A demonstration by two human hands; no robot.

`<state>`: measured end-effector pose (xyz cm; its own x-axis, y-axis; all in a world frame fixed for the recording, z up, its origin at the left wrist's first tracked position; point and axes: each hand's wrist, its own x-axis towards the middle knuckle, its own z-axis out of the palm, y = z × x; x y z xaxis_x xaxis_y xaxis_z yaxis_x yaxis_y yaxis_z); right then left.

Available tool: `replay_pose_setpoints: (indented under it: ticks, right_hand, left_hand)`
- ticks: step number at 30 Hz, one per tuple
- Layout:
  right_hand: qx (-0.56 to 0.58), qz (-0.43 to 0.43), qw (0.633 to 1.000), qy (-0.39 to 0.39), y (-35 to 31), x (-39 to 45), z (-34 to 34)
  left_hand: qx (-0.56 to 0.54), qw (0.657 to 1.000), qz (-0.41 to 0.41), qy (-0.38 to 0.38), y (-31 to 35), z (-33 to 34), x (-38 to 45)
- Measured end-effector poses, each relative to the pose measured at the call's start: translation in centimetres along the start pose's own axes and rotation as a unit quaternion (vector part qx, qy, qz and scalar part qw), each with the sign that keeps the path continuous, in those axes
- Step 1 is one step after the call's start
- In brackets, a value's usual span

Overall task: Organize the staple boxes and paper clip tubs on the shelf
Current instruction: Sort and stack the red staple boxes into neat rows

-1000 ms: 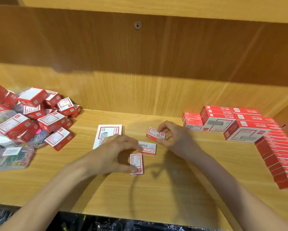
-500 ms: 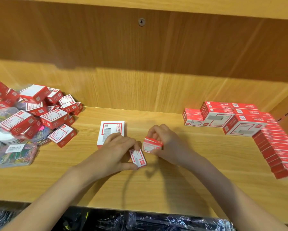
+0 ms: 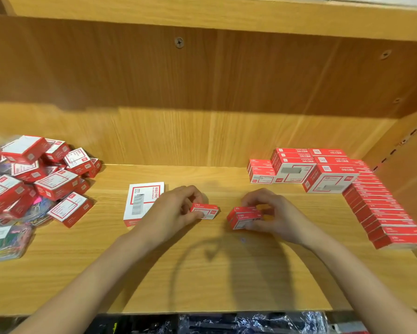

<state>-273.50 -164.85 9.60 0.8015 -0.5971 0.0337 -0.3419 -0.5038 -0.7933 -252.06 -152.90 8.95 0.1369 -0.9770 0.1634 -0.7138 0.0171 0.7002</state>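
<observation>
I saw my left hand (image 3: 173,210) pinching one small red-and-white cardboard staple box (image 3: 206,211), its long axis running 9 to 3 o'clock. My right hand (image 3: 272,214) gripped a stack of small staple boxes (image 3: 242,217), tilted toward 2 o'clock, at the wooden shelf's (image 3: 202,273) centre. A flat white staple carton (image 3: 140,201) lay at 9 o'clock.

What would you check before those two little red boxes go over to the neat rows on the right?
1. Left hand grips its small box: ok.
2. Right hand grips its small box stack: ok.
3. Shelf between the hands and the neat stacks is bare: ok.
4. Number of boxes in the right hand: cannot tell.
5. Flat white box beside the left hand put away: not ok.
6. Jumbled pile at the left sorted: not ok.
</observation>
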Motion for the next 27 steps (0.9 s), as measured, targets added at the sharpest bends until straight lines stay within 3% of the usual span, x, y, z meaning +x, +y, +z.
replay_pose_setpoints:
  ticks: [4,10,13,18,27]
  right_hand:
    - [-0.008,-0.021,0.999,0.035,0.4,-0.2,0.2]
    - [-0.107,-0.012,0.990,0.091,1.0,0.8,1.1]
    - [-0.158,-0.008,0.981,0.112,1.4,0.9,1.5]
    - [-0.164,-0.008,0.977,0.137,2.0,0.8,1.4]
    - [-0.125,0.031,0.957,0.261,4.6,0.2,-0.3]
  left_hand:
    - [-0.083,0.997,-0.007,0.006,0.5,2.6,1.4]
    - [-0.083,0.995,-0.035,-0.041,0.7,4.4,2.1]
    - [-0.082,0.995,-0.047,-0.025,1.0,5.1,2.1]
    - [-0.095,0.993,-0.055,0.041,1.8,6.8,3.5]
    - [-0.144,0.988,-0.047,0.036,3.8,9.5,7.8]
